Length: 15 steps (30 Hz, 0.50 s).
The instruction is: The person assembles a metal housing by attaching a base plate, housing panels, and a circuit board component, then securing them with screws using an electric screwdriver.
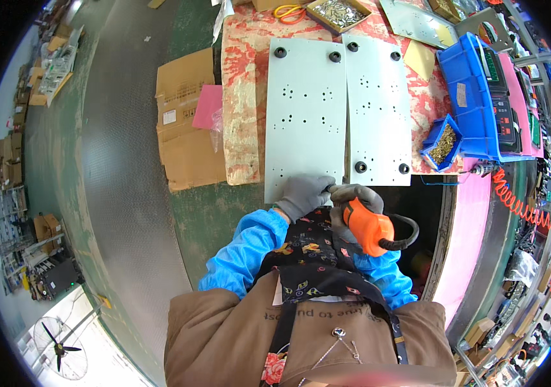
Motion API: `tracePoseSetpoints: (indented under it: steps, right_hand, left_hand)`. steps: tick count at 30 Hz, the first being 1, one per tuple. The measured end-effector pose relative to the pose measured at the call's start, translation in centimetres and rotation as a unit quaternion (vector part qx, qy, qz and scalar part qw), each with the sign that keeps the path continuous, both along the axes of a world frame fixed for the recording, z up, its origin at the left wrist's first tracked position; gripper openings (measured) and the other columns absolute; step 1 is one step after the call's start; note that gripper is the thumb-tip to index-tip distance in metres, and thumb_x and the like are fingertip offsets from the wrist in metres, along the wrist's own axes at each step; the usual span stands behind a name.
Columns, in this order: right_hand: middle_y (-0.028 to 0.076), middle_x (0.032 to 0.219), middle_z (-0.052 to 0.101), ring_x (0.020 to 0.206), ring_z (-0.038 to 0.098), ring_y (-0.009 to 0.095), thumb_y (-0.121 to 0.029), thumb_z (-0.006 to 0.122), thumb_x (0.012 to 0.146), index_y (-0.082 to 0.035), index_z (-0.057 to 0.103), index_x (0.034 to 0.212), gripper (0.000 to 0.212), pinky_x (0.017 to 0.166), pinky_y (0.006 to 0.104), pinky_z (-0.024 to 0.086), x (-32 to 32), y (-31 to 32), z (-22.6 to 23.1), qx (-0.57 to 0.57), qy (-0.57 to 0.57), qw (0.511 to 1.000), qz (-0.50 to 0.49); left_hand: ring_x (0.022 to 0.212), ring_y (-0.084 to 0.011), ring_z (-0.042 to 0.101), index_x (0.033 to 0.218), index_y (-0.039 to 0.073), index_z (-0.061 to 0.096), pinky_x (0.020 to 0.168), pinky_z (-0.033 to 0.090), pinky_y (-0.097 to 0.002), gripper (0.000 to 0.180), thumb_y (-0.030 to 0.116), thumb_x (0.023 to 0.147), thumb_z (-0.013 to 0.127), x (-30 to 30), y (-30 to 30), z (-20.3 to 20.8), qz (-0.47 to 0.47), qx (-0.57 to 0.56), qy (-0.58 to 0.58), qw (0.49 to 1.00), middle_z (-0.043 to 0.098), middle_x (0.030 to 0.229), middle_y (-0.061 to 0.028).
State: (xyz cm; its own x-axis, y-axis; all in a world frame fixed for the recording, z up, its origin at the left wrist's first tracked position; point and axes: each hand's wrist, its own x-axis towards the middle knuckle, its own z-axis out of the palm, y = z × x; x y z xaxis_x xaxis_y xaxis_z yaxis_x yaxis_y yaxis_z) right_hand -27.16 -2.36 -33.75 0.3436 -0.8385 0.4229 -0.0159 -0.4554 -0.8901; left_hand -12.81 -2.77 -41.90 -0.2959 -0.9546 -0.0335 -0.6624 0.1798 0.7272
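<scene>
Taking the clock from where my hands are meeting, a standing fan (59, 348) is showing far off at eight o'clock. Toward ten, a flattened cardboard sheet (188, 145) is lying beside the bench, with a pink sheet (206, 106) resting on it. Between ten and eleven, the red-and-white bench cover (241, 116) is stretching away. Just short of twelve, a pale metal panel (304, 145) is lying flat before me, showing clusters of small holes and carrying two black feet (335, 57) at its far end; orange-handled scissors (290, 13) are lying beyond it. My gloved left hand (304, 195) is bending over this panel's near edge, fingers drawn together, though I cannot tell what they are pinching. At twelve, behind the panels, a shallow tray (322, 22) is holding silvery pieces. My gloved right hand (357, 193) is sitting close beside my left and gripping an orange power tool (370, 229), whose black cable (411, 238) is looping out at four. At one, a second panel (378, 132) is lying alongside the first, carrying four black feet. At two, a small blue bin (433, 159) is holding brass-coloured pieces, and a larger blue bin (456, 71) is standing just behind. At three, a red coiled hose (514, 205) is hanging.
</scene>
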Motion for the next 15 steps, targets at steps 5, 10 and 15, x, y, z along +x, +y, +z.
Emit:
tracePoseSetpoints:
  steps: [5, 10, 15]
  right_hand:
    - [0.011, 0.091, 0.057, 0.09, 0.061, 0.026, 0.01, 0.054, 0.071, -0.007, 0.035, 0.121, 0.057, 0.081, 0.0383, 0.049, 0.3, 0.9, -0.7, -0.011, -0.024, 1.0, -0.006]
    - [0.012, 0.086, 0.06, 0.073, 0.06, 0.021, 0.005, 0.07, 0.067, -0.005, 0.049, 0.108, 0.048, 0.063, 0.0313, 0.05, 0.2, 0.3, -0.2, -0.018, 0.004, 0.999, -0.036]
    - [0.013, 0.088, 0.061, 0.079, 0.061, 0.026, -0.011, 0.074, 0.068, -0.002, 0.057, 0.098, 0.036, 0.069, 0.0312, 0.049, -0.6, 0.7, -0.9, 0.184, -0.037, 0.981, -0.041]
  left_hand:
    - [0.074, -0.0294, 0.063, 0.098, 0.018, 0.063, 0.061, 0.049, -0.039, 0.024, 0.028, 0.078, 0.059, 0.4, 0.2, 0.4, -0.028, 0.013, 0.013, 0.999, 0.065, 0.079, -0.0093]
    - [0.073, -0.0319, 0.062, 0.097, 0.016, 0.064, 0.06, 0.049, -0.0393, 0.024, 0.028, 0.077, 0.06, 0.2, 0.1, 0.2, -0.038, 0.01, -0.006, 0.999, 0.065, 0.079, -0.011]
    - [0.088, -0.0315, 0.062, 0.103, 0.015, 0.064, 0.075, 0.05, -0.0393, 0.034, 0.022, 0.07, 0.065, 0.7, 0.1, -0.9, -0.02, 0.098, 0.093, 0.991, 0.065, 0.093, -0.0117]
